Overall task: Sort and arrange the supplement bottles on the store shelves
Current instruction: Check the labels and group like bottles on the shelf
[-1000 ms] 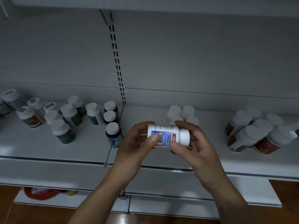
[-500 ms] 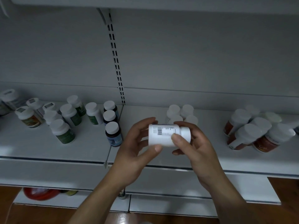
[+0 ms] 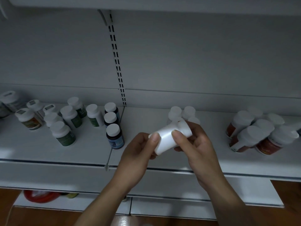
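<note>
A white bottle (image 3: 166, 137) lies tilted on its side above the shelf (image 3: 48, 150) front, its plain side up and its cap up and to the right. Behind it stand four white-capped white bottles (image 3: 175, 111). Green-labelled bottles (image 3: 62, 133) cluster at the left, three dark blue bottles (image 3: 114, 134) stand in a line, and red-labelled bottles (image 3: 254, 137) crowd the right, some tipped.

Both hands grip one white bottle (image 3: 169, 137) lying sideways above the shelf (image 3: 48, 150) edge: left hand (image 3: 138, 154) at its base, right hand (image 3: 197, 149) near the cap. Dark bottles (image 3: 114, 128) stand left, red-labelled bottles (image 3: 254, 136) right.
</note>
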`<state>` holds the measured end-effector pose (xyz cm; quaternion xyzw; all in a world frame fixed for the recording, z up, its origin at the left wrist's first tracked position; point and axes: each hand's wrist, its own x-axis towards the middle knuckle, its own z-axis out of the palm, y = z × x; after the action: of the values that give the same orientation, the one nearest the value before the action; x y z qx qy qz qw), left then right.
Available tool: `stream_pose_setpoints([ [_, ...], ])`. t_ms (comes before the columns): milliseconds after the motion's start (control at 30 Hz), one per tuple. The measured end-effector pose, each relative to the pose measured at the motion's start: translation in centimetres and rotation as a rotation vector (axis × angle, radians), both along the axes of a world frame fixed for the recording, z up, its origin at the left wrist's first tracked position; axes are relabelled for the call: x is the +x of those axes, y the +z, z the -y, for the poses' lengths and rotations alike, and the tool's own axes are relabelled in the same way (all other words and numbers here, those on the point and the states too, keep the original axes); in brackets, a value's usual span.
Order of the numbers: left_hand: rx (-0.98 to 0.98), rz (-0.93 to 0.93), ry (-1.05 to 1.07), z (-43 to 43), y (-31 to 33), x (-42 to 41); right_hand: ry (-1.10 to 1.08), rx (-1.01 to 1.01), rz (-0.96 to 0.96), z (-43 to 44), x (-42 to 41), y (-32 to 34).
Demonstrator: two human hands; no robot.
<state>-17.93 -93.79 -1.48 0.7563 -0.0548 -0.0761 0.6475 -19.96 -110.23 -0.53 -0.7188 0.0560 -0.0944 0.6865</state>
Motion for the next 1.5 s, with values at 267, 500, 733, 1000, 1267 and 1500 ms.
stream_pose_setpoints([
  [267, 0.378, 0.257, -0.086, -0.4, -2.0, 0.3, -0.001, -0.313, 0.013, -0.1, 0.4, -0.3],
  [500, 0.386, 0.301, 0.014, 0.4, -3.2, 1.0, 0.099, -0.61, -0.014, -0.3, 1.4, -0.3],
  [733, 0.294, 0.098, 0.085, 0.7, -6.3, 3.7, -0.212, -0.996, 0.071, 2.3, 5.3, -0.3],
  [1000, 0.396, 0.188, 0.16, 1.5, -8.7, 7.7, -0.156, -1.23, -0.099, 2.9, 7.8, -1.8],
  [1267, 0.386, 0.173, 0.16, 1.4, -9.4, 11.6, -0.193, -1.221, -0.054, 3.0, 7.8, -2.7],
  [1500, 0.345, 0.095, 0.164, 0.8, -8.3, 8.7, -0.241, -1.006, 0.14, 2.6, 5.9, -2.2],
])
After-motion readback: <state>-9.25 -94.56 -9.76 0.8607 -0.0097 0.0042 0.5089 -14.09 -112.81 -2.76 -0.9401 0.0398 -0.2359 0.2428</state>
